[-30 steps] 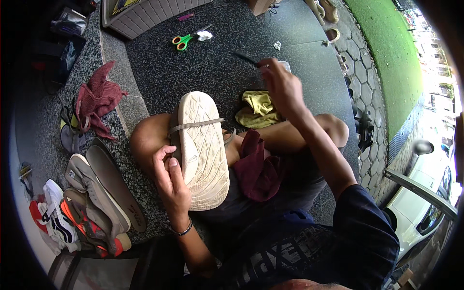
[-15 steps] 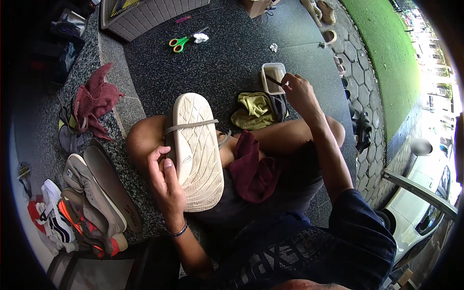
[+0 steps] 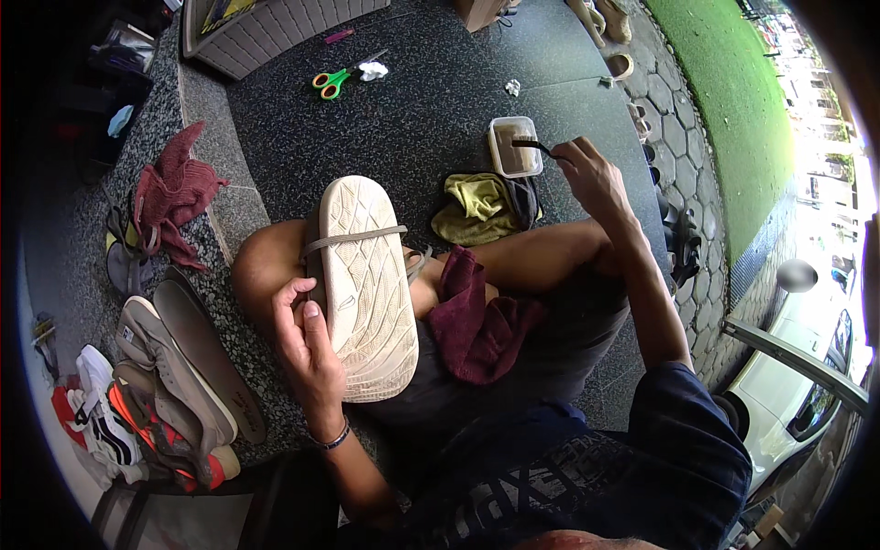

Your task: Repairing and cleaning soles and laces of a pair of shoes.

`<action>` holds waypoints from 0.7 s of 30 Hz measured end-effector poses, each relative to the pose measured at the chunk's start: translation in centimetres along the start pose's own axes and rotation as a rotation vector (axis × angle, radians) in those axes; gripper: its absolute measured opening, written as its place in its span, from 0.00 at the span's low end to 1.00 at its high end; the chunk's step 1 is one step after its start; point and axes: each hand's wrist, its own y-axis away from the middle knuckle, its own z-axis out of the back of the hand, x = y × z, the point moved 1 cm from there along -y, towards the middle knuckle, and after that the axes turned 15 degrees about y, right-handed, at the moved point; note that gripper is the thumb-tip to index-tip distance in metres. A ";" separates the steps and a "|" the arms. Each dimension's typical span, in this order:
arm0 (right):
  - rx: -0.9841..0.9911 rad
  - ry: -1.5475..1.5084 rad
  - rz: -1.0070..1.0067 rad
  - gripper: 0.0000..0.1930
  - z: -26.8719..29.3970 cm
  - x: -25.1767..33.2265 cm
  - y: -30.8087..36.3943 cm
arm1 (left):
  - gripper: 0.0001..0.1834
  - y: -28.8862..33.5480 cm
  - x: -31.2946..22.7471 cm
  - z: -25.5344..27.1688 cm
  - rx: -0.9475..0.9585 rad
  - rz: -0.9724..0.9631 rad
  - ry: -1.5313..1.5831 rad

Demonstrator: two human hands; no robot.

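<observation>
A shoe with a cream patterned sole [image 3: 371,293] lies sole-up across my lap, a grey lace looped over it. My left hand [image 3: 312,353] grips its left edge, thumb and fingers closed on the side. Out to the right, my right hand [image 3: 591,179] pinches the handle of a slim black brush [image 3: 543,148]. The brush head reaches over a small clear plastic tub [image 3: 493,151] holding brownish liquid; whether it touches the liquid, I cannot tell. A yellow-green and dark cloth [image 3: 481,202] sits just below the tub. A maroon cloth [image 3: 477,321] is draped over my leg beside the shoe.
Green-handled scissors [image 3: 331,84] and white scraps lie on the dark stone surface. Several shoes and insoles [image 3: 209,357] are gathered at the left, below another maroon cloth [image 3: 179,188]. A grey woven box [image 3: 275,37] stands at the back. Footwear lines the right edge.
My right hand has shifted right, and the brush now lies flatter across the tub's right rim. My left hand keeps its hold on the shoe. The whole view has shifted slightly.
</observation>
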 end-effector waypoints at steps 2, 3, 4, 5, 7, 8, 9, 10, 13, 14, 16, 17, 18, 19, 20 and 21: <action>0.000 0.013 -0.002 0.08 -0.4 -0.4 0.1 | 0.16 0.0 -0.2 0.1 -0.007 0.013 -0.001; -0.001 0.028 -0.008 0.08 -0.6 -0.5 0.2 | 0.16 0.1 -0.2 0.0 -0.009 0.018 0.006; 0.003 0.019 0.000 0.08 -0.6 -0.6 0.4 | 0.16 0.0 -0.3 0.0 -0.010 0.023 0.013; -0.040 -0.006 0.018 0.07 -0.4 -0.4 0.5 | 0.16 0.0 -0.2 0.1 0.002 0.019 0.001; -0.113 -0.039 0.035 0.05 0.2 0.2 0.4 | 0.16 -0.1 -0.2 -0.1 0.015 0.026 0.063; -0.033 0.017 -0.016 0.05 0.0 -0.1 0.2 | 0.16 -0.3 -0.2 -0.2 0.018 0.050 0.117; -0.017 -0.003 -0.012 0.05 -0.1 -0.3 0.3 | 0.16 -0.3 0.1 -0.2 0.021 0.037 0.131; 0.000 -0.021 -0.007 0.05 -0.2 -0.4 0.5 | 0.16 0.0 0.3 0.0 0.020 0.042 0.098; -0.042 -0.130 -0.004 0.05 0.0 -0.1 0.4 | 0.16 0.3 0.3 0.1 0.004 0.045 0.124; -0.043 -0.127 -0.003 0.05 -0.3 -0.5 0.4 | 0.16 0.2 0.4 0.1 0.010 0.063 0.132; 0.002 -0.085 -0.020 0.06 -1.1 -1.3 0.5 | 0.16 0.0 0.3 0.0 0.016 0.080 0.146; 0.001 -0.089 -0.013 0.06 -0.7 -0.6 0.2 | 0.16 -0.1 0.2 0.1 0.023 0.071 0.124; 0.002 -0.210 -0.089 0.07 0.5 1.0 0.0 | 0.16 0.2 0.1 0.2 0.024 0.067 0.100; 0.004 -0.331 -0.165 0.08 1.5 2.5 -0.2 | 0.16 0.3 0.2 0.2 0.012 0.072 0.094; 0.009 -0.330 -0.162 0.08 2.6 3.9 -0.2 | 0.16 0.2 0.3 0.0 0.005 0.046 0.108; -0.070 -0.408 -0.054 0.09 3.5 5.5 -0.4 | 0.16 0.0 0.3 -0.3 -0.001 0.015 0.119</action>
